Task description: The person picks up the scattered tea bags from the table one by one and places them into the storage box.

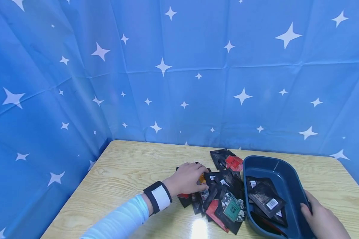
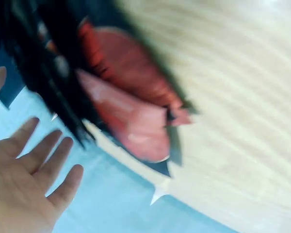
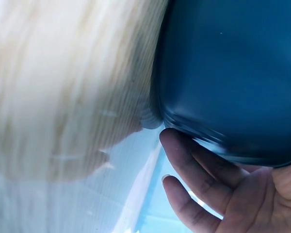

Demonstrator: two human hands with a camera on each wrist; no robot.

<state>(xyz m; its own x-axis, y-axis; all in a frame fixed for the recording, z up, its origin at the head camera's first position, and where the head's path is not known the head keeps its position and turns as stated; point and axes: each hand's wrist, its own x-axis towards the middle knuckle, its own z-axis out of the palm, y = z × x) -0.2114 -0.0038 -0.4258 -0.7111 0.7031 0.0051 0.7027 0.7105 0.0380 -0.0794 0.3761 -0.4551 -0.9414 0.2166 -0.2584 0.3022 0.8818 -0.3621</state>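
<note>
Several black sachets (image 1: 227, 181), some with red or green printed parts, lie heaped on the table. My left hand (image 1: 189, 179) reaches over the heap's left side; in the left wrist view its fingers (image 2: 51, 158) are spread and relaxed beside the sachets, gripping none. One sachet with a green label (image 1: 232, 209) lies at the heap's front. To the right stands a dark blue plastic tub (image 1: 296, 181) with several black sachets (image 1: 266, 199) inside. My right hand (image 1: 324, 217) holds the tub's right side, thumb over the rim and fingers against the outer wall.
The wooden table (image 1: 131, 166) extends left of the heap and right of the tub. A black sachet with a red label (image 1: 233, 161) lies at the back, next to the tub. Behind the table hangs a blue curtain (image 1: 194, 86) with white stars.
</note>
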